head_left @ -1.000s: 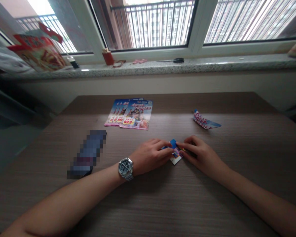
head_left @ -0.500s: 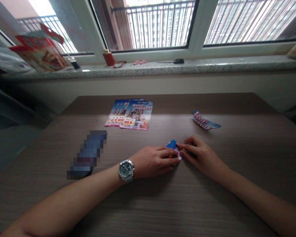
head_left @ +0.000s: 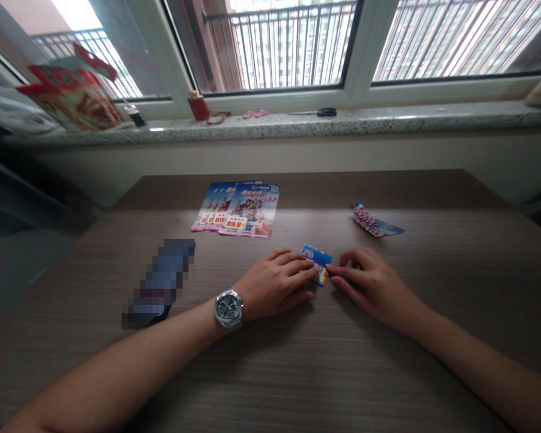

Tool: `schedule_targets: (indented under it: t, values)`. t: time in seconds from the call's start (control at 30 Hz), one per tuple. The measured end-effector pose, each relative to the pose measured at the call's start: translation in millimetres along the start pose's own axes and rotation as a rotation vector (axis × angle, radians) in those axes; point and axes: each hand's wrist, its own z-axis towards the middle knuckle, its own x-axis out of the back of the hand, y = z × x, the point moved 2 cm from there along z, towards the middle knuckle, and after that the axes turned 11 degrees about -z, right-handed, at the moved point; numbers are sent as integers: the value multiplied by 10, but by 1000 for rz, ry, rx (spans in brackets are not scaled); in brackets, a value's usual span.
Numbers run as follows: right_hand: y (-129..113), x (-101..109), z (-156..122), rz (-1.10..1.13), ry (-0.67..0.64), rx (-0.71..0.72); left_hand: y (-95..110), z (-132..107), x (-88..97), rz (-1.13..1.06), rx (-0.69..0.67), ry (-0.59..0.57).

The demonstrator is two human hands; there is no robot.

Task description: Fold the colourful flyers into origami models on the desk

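A small folded flyer [head_left: 319, 255], blue with a red and yellow patch, lies on the wooden table between my hands. My left hand [head_left: 282, 279], with a metal watch [head_left: 228, 308] on its wrist, rests flat with spread fingers, the fingertips covering the flyer's left part. My right hand [head_left: 365, 282] touches the flyer's right edge with its index fingertip. Its thumb lies just below, a little apart, and the other fingers are bent. Farther right sits a creased, folded paper piece [head_left: 376, 222], blue with red and white lettering.
Several printed flyers [head_left: 250, 210] lie overlapped at the table's back left. A pixelated dark phone-shaped object [head_left: 162, 279] is left of my left arm. On the granite sill [head_left: 365, 123] stand a red food bag [head_left: 74, 96], a red container [head_left: 199, 107] and a black-handled tool [head_left: 327, 112].
The folded flyer now shows more of its surface and lies turned differently. My left hand has shifted slightly left, with fingers more spread. The right hand has barely moved.
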Motion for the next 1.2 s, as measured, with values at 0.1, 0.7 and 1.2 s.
schedule_targets:
  t: [0.1, 0.7, 1.2]
  values:
    - [-28, 17, 6, 5, -5, 31, 7, -4, 1, 19, 22, -2]
    - [34, -25, 10, 38, -14, 41, 24, -26, -33, -68, -67, -89]
    - [50, -46, -37, -152, -57, 16, 80, -11, 7, 5, -97, -67]
